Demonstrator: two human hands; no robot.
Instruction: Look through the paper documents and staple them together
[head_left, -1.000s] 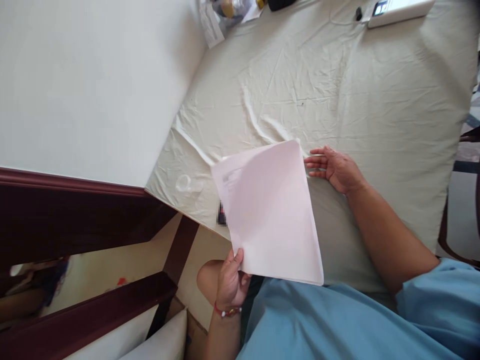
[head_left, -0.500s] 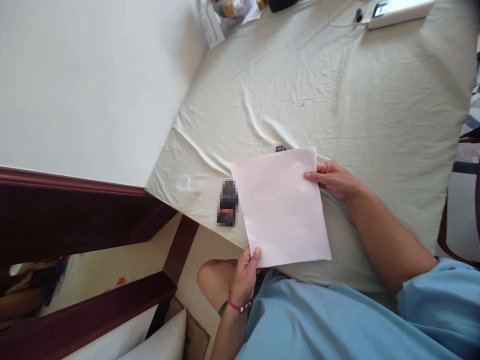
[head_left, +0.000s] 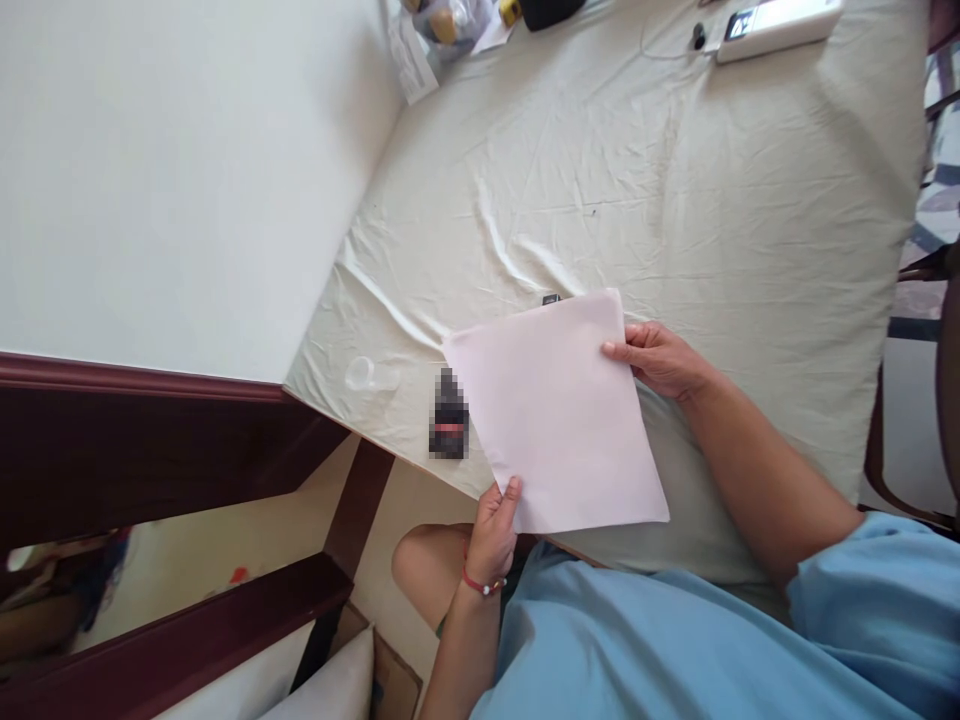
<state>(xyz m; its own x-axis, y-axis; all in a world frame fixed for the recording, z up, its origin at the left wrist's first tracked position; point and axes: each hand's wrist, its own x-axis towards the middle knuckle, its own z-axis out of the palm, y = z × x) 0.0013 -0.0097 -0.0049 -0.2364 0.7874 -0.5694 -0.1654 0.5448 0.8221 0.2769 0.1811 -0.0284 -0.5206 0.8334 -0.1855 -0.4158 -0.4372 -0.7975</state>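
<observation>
A pale cloth (head_left: 750,200) spreads before me. Over its near edge is the white paper (head_left: 566,420); my right hand (head_left: 664,360) grips its right edge, my left hand (head_left: 495,530) its lower left corner. A blurred dark object (head_left: 448,425) shows at its left.

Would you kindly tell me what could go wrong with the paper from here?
The paper could nudge the blurred dark item by its left side toward the edge of the cloth-covered surface. The small dark object, partly hidden at the paper's far edge, might get bumped unseen. The left hand and right hand grip different sides, so an uneven pull might crease the paper.
</observation>
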